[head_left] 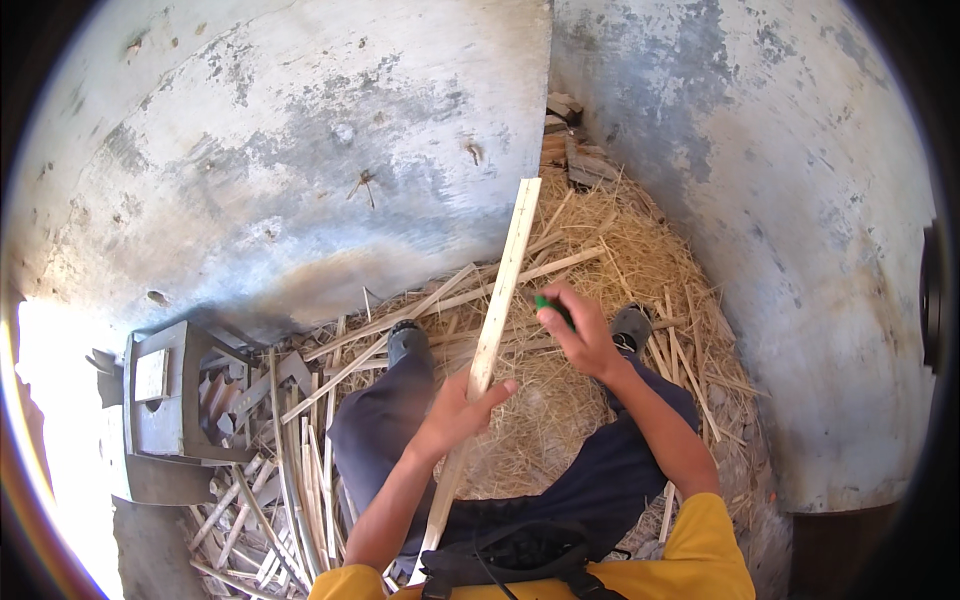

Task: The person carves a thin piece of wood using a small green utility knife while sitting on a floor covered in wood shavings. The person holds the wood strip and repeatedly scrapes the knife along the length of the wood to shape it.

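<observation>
A long pale wooden strip [507, 275] slants up from my lap, with a row of small dark marks along its upper part. My left hand [455, 420] grips it around the middle, the thumb stretched out to the right. To the right of the strip, and apart from it, my right hand [583, 335] is closed on a small green object [553, 308]. Only a bit of that object shows past the fingers, so I cannot tell its kind. My legs are spread on either side, with the strip's lower end near my waist.
Straw and wood shavings [540, 430] cover the floor between my shoes. Loose wooden strips [315, 480] are heaped at the left beside a grey wooden box [165, 395]. Weathered walls [300, 130] meet in a corner ahead, where wood scraps [590, 165] lie.
</observation>
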`<state>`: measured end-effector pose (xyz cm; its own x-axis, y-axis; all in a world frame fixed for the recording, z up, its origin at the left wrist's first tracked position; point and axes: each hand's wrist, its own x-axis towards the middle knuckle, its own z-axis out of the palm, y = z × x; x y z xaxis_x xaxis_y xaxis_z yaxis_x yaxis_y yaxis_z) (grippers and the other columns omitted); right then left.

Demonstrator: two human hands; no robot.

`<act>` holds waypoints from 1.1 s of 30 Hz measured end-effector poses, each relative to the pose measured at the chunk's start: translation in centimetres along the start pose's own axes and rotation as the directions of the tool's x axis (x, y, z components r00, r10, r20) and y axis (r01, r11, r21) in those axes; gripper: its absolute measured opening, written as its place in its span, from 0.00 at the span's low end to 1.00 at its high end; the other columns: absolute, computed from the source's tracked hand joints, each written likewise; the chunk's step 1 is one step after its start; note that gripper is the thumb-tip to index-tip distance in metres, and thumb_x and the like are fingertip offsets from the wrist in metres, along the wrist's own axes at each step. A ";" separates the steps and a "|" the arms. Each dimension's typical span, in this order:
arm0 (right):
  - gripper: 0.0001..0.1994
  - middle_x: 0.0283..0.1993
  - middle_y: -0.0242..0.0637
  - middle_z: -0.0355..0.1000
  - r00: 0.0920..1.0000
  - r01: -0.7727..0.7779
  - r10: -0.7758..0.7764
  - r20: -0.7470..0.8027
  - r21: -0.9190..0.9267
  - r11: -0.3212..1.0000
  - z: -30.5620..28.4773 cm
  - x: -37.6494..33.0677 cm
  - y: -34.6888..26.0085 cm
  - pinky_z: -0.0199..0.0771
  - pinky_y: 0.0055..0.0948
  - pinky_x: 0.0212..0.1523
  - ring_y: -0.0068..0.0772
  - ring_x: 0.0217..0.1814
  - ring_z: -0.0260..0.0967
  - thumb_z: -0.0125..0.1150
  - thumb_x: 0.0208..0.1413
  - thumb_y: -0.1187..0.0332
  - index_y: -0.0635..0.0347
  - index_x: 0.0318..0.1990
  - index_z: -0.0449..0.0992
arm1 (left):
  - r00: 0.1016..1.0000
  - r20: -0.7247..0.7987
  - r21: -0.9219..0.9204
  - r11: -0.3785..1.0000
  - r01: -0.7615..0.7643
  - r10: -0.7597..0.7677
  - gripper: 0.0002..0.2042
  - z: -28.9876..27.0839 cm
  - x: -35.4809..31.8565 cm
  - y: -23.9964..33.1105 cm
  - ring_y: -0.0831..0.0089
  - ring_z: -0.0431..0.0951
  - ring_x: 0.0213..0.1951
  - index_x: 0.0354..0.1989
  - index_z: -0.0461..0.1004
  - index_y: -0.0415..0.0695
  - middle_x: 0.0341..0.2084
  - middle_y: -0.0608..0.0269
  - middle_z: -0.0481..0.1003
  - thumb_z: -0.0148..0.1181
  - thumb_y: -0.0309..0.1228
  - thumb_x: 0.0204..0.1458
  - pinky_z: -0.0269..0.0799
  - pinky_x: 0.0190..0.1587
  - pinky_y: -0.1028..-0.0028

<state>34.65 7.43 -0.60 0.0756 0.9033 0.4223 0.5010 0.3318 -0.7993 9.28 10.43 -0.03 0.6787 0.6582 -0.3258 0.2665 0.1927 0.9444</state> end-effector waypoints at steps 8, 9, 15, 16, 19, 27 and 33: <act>0.16 0.39 0.43 0.81 0.977 0.110 -0.078 0.200 -0.157 0.982 2.3 -1.2 -1.7 0.80 0.39 0.38 0.47 0.38 0.82 0.67 0.67 0.56 0.59 0.51 0.78 | 0.998 0.068 -0.263 0.964 0.032 -0.014 0.07 -0.7 0.6 -1.2 0.84 0.56 0.16 0.37 0.64 0.46 0.19 0.74 0.60 0.54 0.33 0.66 0.53 0.18 0.77; 0.16 0.39 0.43 0.81 0.978 0.127 -0.096 0.187 -0.160 0.979 2.5 -1.2 -1.6 0.80 0.39 0.38 0.47 0.37 0.82 0.67 0.67 0.56 0.59 0.51 0.78 | 0.999 0.038 -0.229 0.973 0.014 -0.005 0.07 -0.6 0.6 -1.2 0.84 0.57 0.17 0.37 0.64 0.46 0.19 0.74 0.61 0.54 0.32 0.66 0.53 0.18 0.77; 0.16 0.39 0.42 0.82 0.979 0.159 -0.134 0.156 -0.157 0.975 2.7 -1.1 -2.0 0.80 0.38 0.37 0.46 0.36 0.82 0.69 0.65 0.56 0.60 0.47 0.81 | 0.982 -0.118 0.001 0.989 -0.150 0.149 0.08 -0.3 0.9 -2.7 0.83 0.61 0.22 0.34 0.67 0.43 0.21 0.72 0.64 0.53 0.31 0.67 0.58 0.24 0.75; 0.16 0.39 0.42 0.82 0.978 0.150 -0.125 0.165 -0.151 0.977 2.6 -1.0 -2.1 0.81 0.38 0.37 0.46 0.36 0.82 0.70 0.65 0.56 0.61 0.46 0.81 | 0.978 -0.134 0.024 0.987 -0.158 0.160 0.09 -0.2 0.9 -2.8 0.83 0.61 0.23 0.34 0.67 0.42 0.21 0.72 0.65 0.53 0.31 0.67 0.59 0.26 0.74; 0.16 0.39 0.42 0.82 0.977 0.159 -0.131 0.169 -0.165 0.974 2.3 -1.0 -2.2 0.81 0.37 0.37 0.46 0.36 0.82 0.70 0.64 0.56 0.61 0.46 0.82 | 0.975 -0.149 0.053 0.986 -0.158 0.164 0.09 -0.1 0.9 -2.8 0.81 0.63 0.24 0.34 0.68 0.41 0.22 0.71 0.66 0.53 0.30 0.67 0.61 0.28 0.73; 0.16 0.39 0.41 0.83 0.976 0.186 -0.160 0.146 -0.190 0.964 2.0 -1.0 -1.5 0.80 0.37 0.35 0.44 0.35 0.82 0.72 0.62 0.57 0.61 0.45 0.84 | 0.923 -0.297 0.294 0.943 -0.156 0.245 0.07 0.6 0.5 -2.0 0.74 0.70 0.24 0.39 0.71 0.34 0.21 0.58 0.71 0.55 0.27 0.65 0.67 0.29 0.66; 0.15 0.39 0.40 0.83 0.980 0.178 -0.147 0.132 -0.267 0.947 2.1 -1.2 -1.9 0.80 0.37 0.34 0.44 0.33 0.82 0.72 0.62 0.57 0.60 0.45 0.85 | 0.904 -0.330 0.334 0.929 -0.158 0.272 0.08 0.7 0.1 -1.2 0.66 0.72 0.23 0.41 0.71 0.32 0.21 0.48 0.72 0.56 0.27 0.63 0.69 0.31 0.61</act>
<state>31.77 6.32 -0.43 -0.1138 0.8726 0.4750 0.7182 0.4026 -0.5675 9.53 9.75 -1.23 0.4605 0.8874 -0.0225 0.3692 -0.1684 0.9140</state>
